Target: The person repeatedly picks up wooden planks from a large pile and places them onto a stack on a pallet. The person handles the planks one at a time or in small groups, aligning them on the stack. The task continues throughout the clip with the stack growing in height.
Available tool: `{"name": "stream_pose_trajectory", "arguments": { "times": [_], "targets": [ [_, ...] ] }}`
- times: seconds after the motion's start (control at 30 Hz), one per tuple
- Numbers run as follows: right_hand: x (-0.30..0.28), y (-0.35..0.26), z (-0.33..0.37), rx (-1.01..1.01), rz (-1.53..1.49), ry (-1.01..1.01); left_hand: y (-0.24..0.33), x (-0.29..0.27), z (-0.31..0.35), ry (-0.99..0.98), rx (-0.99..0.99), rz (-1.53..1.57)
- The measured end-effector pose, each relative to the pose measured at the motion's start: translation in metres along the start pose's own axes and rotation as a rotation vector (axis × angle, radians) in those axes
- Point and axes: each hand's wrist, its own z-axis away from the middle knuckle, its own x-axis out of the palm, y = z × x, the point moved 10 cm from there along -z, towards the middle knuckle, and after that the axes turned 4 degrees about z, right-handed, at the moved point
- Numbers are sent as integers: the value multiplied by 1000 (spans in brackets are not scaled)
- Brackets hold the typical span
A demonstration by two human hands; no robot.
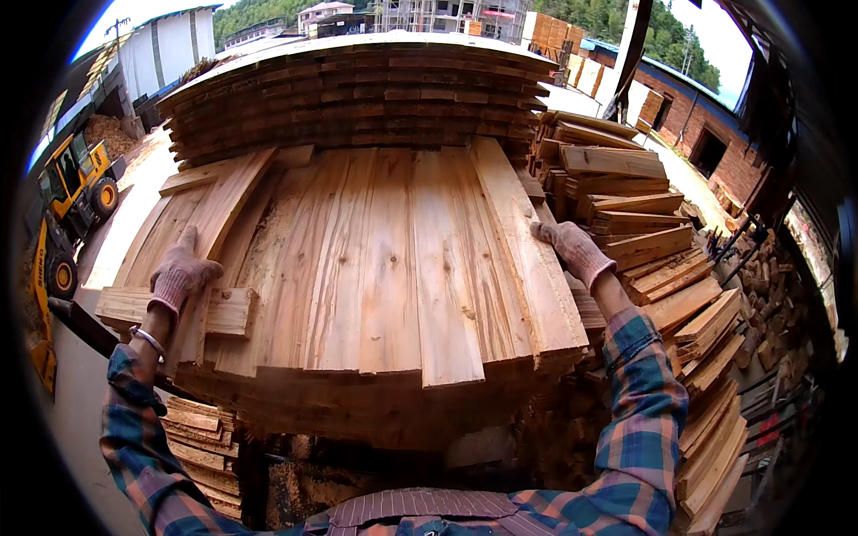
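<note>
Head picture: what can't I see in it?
In the head view:
Palms of the left hand and right hand: hidden by the hands' backs.
Underside of the right board: hidden by its top.
Part of the yellow loader: cut off by the dark rim.
Top of the scaffolded building: cut off by the upper edge.

Left and right of centre, the palms of the left hand (181,271) and right hand (576,248) are hidden. The fisheye rim cuts into the yellow loader (79,192) at far left; the top edge crops the scaffolded building (456,14); the log pile (776,308), far right, is blurred.
</note>
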Motion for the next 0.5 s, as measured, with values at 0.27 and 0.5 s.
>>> {"name": "stream_pose_trajectory", "arguments": {
  "times": [0.27, 0.5],
  "targets": [
    [1, -21, -38, 371, 514, -147, 19, -2, 4, -10, -25, -22],
    [-24, 78, 24, 446, 189, -15, -10, 8, -25, 44, 65, -8]
  ]
}}
